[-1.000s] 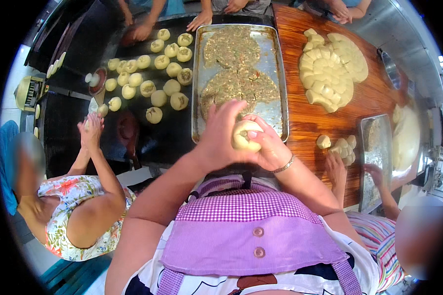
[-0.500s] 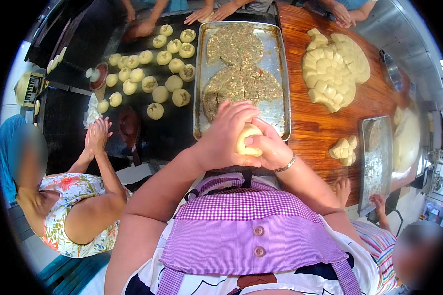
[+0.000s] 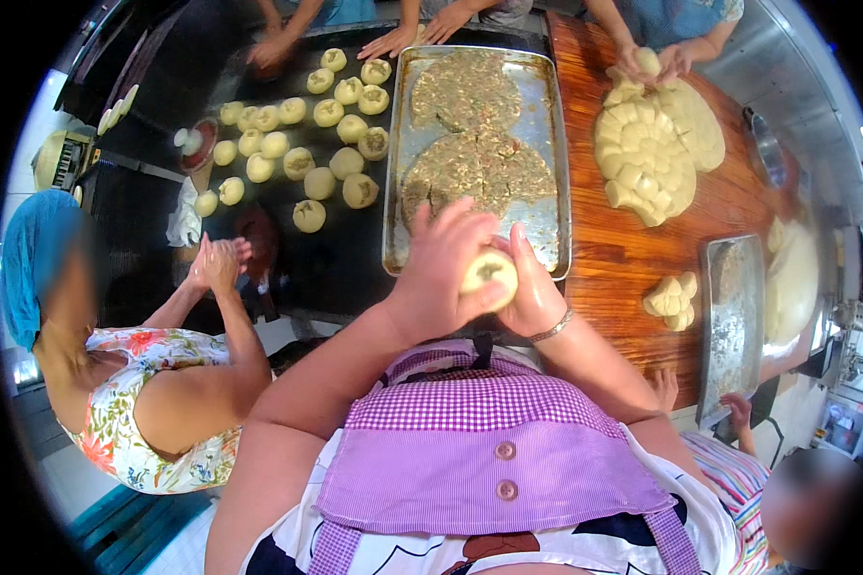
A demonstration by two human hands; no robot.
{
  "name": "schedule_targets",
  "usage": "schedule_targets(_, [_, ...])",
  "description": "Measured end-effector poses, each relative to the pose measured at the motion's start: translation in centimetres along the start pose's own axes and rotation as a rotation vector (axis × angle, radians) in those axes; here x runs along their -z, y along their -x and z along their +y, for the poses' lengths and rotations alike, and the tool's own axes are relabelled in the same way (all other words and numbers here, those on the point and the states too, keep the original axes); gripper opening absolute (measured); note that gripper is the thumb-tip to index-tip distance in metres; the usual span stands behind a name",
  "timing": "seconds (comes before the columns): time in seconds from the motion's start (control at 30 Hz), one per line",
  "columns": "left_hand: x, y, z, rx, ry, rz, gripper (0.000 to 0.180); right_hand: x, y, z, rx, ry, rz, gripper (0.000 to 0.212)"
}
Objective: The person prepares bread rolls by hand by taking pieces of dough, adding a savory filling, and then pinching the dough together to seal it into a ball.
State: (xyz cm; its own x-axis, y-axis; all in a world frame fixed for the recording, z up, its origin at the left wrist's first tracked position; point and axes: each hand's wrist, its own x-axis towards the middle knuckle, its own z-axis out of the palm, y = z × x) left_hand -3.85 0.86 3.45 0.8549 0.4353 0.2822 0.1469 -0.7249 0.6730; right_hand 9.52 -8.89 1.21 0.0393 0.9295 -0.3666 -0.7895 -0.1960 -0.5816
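Mid-frame, the left hand curves around a dough ball, thumb across its face and fingers spread; the right hand cups its right side. Upper centre, a metal tray bears chopped filling.

White cloth and, perhaps, teal bench

Head-worn fisheye's peering down pretty close over the worktop near edge, facing the far edge.

Dough ball | pale yellow, rounded | open on top, darker centre showing | cupped between both hands
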Motion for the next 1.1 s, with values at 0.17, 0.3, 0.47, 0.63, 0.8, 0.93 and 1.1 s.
schedule_targets(0.17, [-2.5,1.4,0.4,-0.086,0.179,0.192,0.053,-1.5,0.1,0.6,0.217,0.431,0.073,0.063])
schedule_targets(0.3, [-3.3,1.6,-0.2,-0.238,0.311,0.32,0.026,-0.5,0.1,2.0,0.242,0.584,0.108,0.071])
schedule_targets(0.47, [-0.6,0.6,-1.6,-0.363,0.384,0.044,0.028,0.5,-0.3,0.8,-0.158,-0.164,-0.124,0.084])
schedule_targets(0.63, [-1.9,2.1,-2.9,0.004,-0.106,0.239,0.082,0.7,-1.4,1.1,-0.031,0.039,-0.024,0.068])
schedule_targets(0.8, [-3.8,2.7,-1.0,-0.053,0.231,0.295,0.047,1.0,-1.3,5.1,0.335,0.468,0.112,0.055])
schedule_targets(0.93, [-4.2,3.4,-1.5,-0.171,0.268,0.386,0.02,-0.2,0.2,4.8,0.159,0.085,0.006,0.062])
schedule_targets(1.1, [-2.2,3.6,-1.7,-0.209,0.202,0.194,0.033,0.5,-0.8,2.3,-0.227,-0.113,-0.034,0.077])
